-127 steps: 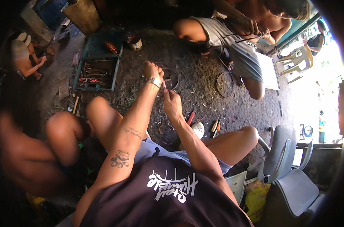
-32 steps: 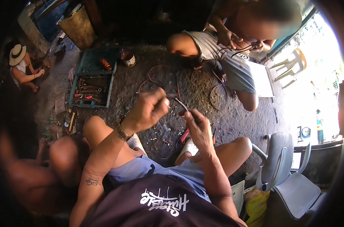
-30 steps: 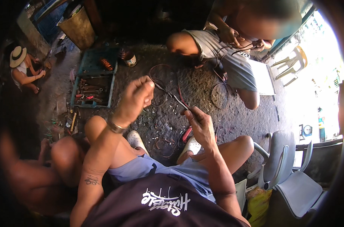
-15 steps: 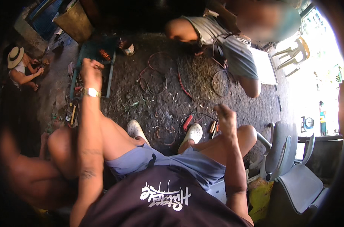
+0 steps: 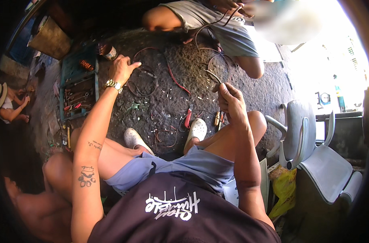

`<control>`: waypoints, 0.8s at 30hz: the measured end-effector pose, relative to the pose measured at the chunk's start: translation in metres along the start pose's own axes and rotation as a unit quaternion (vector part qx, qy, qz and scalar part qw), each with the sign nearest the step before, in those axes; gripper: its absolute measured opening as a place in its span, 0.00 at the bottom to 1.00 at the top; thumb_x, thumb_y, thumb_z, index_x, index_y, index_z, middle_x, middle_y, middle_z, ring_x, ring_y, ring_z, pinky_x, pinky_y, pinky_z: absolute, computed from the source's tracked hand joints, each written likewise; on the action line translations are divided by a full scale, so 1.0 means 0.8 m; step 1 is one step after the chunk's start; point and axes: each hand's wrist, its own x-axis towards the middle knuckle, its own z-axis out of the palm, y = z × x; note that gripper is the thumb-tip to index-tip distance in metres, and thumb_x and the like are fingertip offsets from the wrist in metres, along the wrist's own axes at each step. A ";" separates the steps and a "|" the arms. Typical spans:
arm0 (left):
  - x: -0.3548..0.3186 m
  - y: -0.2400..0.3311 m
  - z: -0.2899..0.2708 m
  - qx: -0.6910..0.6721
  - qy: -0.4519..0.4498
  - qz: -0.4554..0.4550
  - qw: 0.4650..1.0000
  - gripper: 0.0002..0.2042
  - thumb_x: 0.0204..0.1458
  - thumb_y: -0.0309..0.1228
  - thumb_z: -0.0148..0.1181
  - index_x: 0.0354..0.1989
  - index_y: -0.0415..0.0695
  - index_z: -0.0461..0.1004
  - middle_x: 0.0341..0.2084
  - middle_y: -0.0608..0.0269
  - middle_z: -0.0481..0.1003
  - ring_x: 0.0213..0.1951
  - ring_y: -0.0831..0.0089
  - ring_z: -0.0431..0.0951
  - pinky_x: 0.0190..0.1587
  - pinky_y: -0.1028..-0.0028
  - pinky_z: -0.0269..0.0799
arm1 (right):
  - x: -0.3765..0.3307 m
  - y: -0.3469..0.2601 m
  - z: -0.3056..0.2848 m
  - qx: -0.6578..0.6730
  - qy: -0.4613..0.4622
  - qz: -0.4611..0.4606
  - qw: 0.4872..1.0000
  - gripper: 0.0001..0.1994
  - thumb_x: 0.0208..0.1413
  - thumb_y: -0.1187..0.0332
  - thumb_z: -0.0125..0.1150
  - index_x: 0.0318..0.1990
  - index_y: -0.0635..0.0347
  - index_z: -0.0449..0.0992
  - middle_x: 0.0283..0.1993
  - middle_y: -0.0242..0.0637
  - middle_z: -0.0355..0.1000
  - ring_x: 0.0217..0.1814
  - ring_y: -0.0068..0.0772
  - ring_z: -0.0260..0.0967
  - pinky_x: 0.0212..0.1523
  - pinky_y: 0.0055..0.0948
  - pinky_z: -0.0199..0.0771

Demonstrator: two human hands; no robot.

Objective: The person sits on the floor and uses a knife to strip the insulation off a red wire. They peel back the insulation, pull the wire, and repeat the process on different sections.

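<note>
My right hand (image 5: 232, 100) is closed, thumb pressed against the fingers, on the end of a thin dark cable (image 5: 214, 76) with a pale stretch. That cable seems to join a loose loop reaching toward the person across from me. My left hand (image 5: 123, 69), a gold watch on its wrist, is held over the floor with the thumb stretched out and nothing visible in it. Just beyond its thumb lies a coiled cable (image 5: 156, 83). A red-handled tool (image 5: 188, 116) rests on the floor near my right shoe.
A teal crate (image 5: 97, 87) with wrenches and an orange coil stands left, beside a paint-smeared can (image 5: 110, 52). A hammer (image 5: 68, 137) lies nearer. Opposite, a crouching person (image 5: 233, 38) holds cable. A grey armchair (image 5: 302, 133) stands right; other people are at left.
My left hand has moved right, away from over the crate. My right hand has risen, now with the cable end showing in it. The person opposite has lifted a cable. The view has shifted.
</note>
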 end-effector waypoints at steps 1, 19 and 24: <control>-0.003 0.014 -0.003 0.013 -0.008 0.004 1.000 0.19 0.51 0.50 0.70 0.35 0.44 0.85 0.39 0.51 0.80 0.44 0.54 0.80 0.48 0.59 0.75 | 0.003 -0.002 0.005 0.051 -0.010 0.016 0.999 0.15 0.71 0.57 0.53 0.41 0.59 0.77 0.20 0.17 0.52 0.19 0.12 0.43 0.20 0.21 0.41; -0.083 0.122 -0.104 -0.754 -0.076 0.003 0.652 0.21 0.69 0.48 0.47 0.54 0.40 0.71 0.40 0.52 0.81 0.48 0.54 0.83 0.54 0.52 0.79 | 0.181 0.075 0.073 -0.272 0.068 -0.332 0.901 0.17 0.67 0.62 0.55 0.58 0.60 0.75 0.36 0.39 0.78 0.36 0.29 0.73 0.37 0.32 0.73; -0.062 0.086 -0.172 -0.815 0.004 -0.005 0.579 0.17 0.70 0.45 0.47 0.51 0.45 0.73 0.35 0.59 0.82 0.43 0.56 0.84 0.49 0.51 0.83 | 0.131 0.352 0.073 -0.230 0.019 0.181 0.956 0.32 0.51 0.68 0.67 0.66 0.59 0.69 0.66 0.47 0.71 0.66 0.43 0.67 0.60 0.37 0.67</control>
